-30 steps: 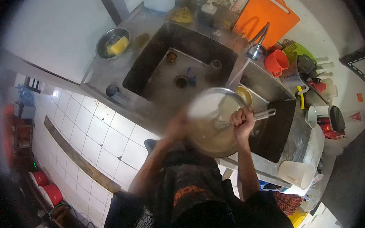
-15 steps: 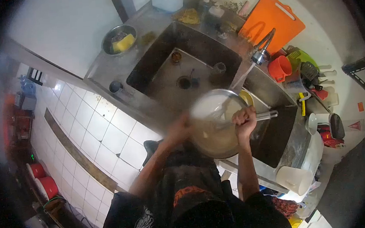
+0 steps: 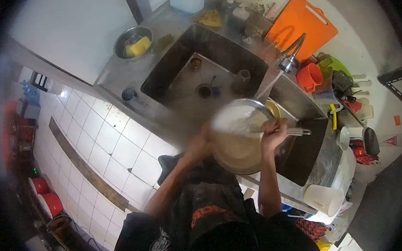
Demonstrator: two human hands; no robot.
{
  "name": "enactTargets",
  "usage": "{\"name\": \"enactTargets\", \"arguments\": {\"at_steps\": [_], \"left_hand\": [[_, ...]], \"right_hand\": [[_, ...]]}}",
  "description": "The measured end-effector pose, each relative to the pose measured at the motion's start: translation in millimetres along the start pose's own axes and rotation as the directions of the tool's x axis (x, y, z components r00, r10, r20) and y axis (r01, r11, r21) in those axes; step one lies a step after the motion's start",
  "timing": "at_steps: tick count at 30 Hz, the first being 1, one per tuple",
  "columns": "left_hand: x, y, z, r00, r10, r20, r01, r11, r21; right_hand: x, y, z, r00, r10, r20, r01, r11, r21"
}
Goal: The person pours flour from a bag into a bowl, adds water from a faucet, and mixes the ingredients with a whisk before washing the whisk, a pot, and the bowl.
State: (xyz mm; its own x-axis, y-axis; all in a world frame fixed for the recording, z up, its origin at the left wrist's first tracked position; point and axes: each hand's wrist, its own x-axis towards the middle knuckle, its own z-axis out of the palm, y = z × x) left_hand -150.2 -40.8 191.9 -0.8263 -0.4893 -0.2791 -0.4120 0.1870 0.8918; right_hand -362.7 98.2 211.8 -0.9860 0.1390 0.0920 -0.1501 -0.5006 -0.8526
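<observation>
A large metal bowl (image 3: 239, 156) with pale, cloudy liquid is tilted over the sink's near edge. My right hand (image 3: 274, 134) is wrapped round the handle of a whisk (image 3: 299, 132), whose wires reach into the bowl. At the bowl's left rim is my left hand (image 3: 207, 136), blurred, with its fingers not clear. Water runs from the faucet (image 3: 288, 64) toward the bowl's far rim. Behind the bowl, part of a yellow bowl (image 3: 272, 107) shows.
A double sink (image 3: 179, 76) lies ahead. On its left ledge stand a metal bowl with a yellow sponge (image 3: 138, 47) and a cup (image 3: 128, 94). An orange cutting board (image 3: 302, 27), a red mug (image 3: 309, 77) and utensils are at the right; a white container (image 3: 324, 199) is nearer.
My right hand has shifted slightly with the whisk, whose handle now points a little lower to the right. The camera view has moved slightly. My left hand stays at the bowl's rim.
</observation>
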Motion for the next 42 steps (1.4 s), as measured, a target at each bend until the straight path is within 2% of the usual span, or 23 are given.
{"name": "enactTargets", "arguments": {"at_steps": [1,2,3,5,9,12,14,16,18,20,22,24,26,27,29,32,33,34,36,38,40,41,42], "left_hand": [[-4.4,21.8,-6.2,0.998,-0.064,0.016,0.065,0.997,-0.043],[-10.1,32.5,-7.3,0.990,-0.135,0.044,0.138,0.987,-0.086],[-11.4,23.0,-2.3,0.989,-0.136,0.057,0.141,0.986,-0.087],[-5.6,-1.6,3.7,0.999,-0.008,0.040,0.010,1.000,-0.028],[-9.4,4.3,4.1,0.994,-0.075,0.079,0.080,0.995,-0.055],[-2.8,-6.7,9.8,0.998,-0.046,0.048,0.047,0.999,-0.028],[-1.3,-15.4,11.5,0.988,0.050,0.146,-0.001,0.948,-0.317],[-4.7,-2.3,4.7,0.991,0.025,0.128,0.010,0.965,-0.264],[-8.5,21.2,-5.2,0.993,0.003,0.118,0.023,0.977,-0.213],[-11.7,40.7,-13.8,0.992,-0.061,0.108,0.096,0.929,-0.359],[-0.9,-4.3,7.6,0.997,-0.042,0.065,0.061,0.946,-0.318],[0.5,-6.9,8.3,1.000,-0.017,0.023,0.023,0.961,-0.275],[-8.0,33.7,-14.1,0.961,-0.213,0.176,0.252,0.937,-0.241],[-7.9,26.7,-10.6,0.960,-0.210,0.186,0.252,0.937,-0.241],[-6.8,3.6,-0.3,0.998,0.015,0.058,0.003,0.953,-0.304],[-3.6,-1.1,3.0,0.996,-0.071,0.051,0.076,0.992,-0.099],[0.4,-3.5,4.1,0.997,-0.066,0.048,0.071,0.992,-0.100],[2.5,-7.6,4.0,0.998,-0.025,0.055,0.031,0.993,-0.115],[-1.4,-6.0,1.9,0.998,-0.002,0.062,0.009,0.992,-0.124],[-5.5,21.4,-6.7,0.979,-0.178,0.098,0.190,0.972,-0.140],[-7.4,29.8,-8.9,0.984,-0.150,0.092,0.161,0.979,-0.125],[-5.2,32.2,-8.7,0.989,-0.126,0.072,0.134,0.983,-0.122],[-3.7,30.7,-9.9,0.990,-0.127,0.067,0.135,0.983,-0.123]], "right_hand": [[-7.5,-12.4,4.1,0.938,0.272,0.215,-0.277,0.961,-0.006],[-14.5,-26.6,6.1,0.760,0.512,0.401,-0.529,0.845,-0.078],[-15.3,-39.4,16.5,0.813,0.435,0.388,-0.351,0.897,-0.269],[-1.3,-48.2,23.4,0.894,0.300,0.333,-0.215,0.939,-0.267],[36.2,-33.0,41.4,0.979,-0.099,0.180,0.167,0.894,-0.416],[34.4,-3.9,65.9,0.968,0.031,0.248,0.057,0.940,-0.337],[9.7,12.6,94.0,0.975,0.141,0.172,-0.102,0.971,-0.218],[-24.6,10.6,111.4,0.915,0.274,0.297,-0.232,0.958,-0.169],[-57.9,-8.8,103.8,0.824,0.276,0.495,-0.185,0.957,-0.225],[-69.5,-6.0,54.9,0.640,0.480,0.600,-0.328,0.877,-0.351],[-62.2,-4.3,-7.4,0.569,0.560,0.603,-0.232,0.812,-0.536],[-44.0,-38.3,-25.5,0.525,0.566,0.635,-0.298,0.821,-0.486],[-18.2,-53.6,-34.2,0.735,0.477,0.482,-0.252,0.852,-0.458],[-5.4,-54.3,-34.2,0.741,0.475,0.474,-0.250,0.851,-0.461],[18.4,-47.6,-27.1,0.975,0.071,0.211,-0.036,0.985,-0.168],[1.7,-23.1,-21.8,0.945,0.238,0.223,-0.270,0.954,0.126],[3.4,-28.3,-24.2,0.841,0.416,0.345,-0.464,0.883,0.065],[9.8,-29.9,-22.2,0.837,0.419,0.353,-0.468,0.882,0.063],[21.4,-31.7,-24.0,0.974,0.190,0.126,-0.137,0.929,-0.343],[20.3,-24.0,-27.1,0.993,0.066,0.097,-0.046,0.979,-0.197],[-2.0,-21.3,-11.6,0.946,0.253,0.204,-0.280,0.953,0.115],[-5.5,-33.2,-7.3,0.809,0.447,0.383,-0.487,0.873,0.009],[-1.3,-31.4,-4.3,0.805,0.449,0.387,-0.490,0.872,0.008]]}}
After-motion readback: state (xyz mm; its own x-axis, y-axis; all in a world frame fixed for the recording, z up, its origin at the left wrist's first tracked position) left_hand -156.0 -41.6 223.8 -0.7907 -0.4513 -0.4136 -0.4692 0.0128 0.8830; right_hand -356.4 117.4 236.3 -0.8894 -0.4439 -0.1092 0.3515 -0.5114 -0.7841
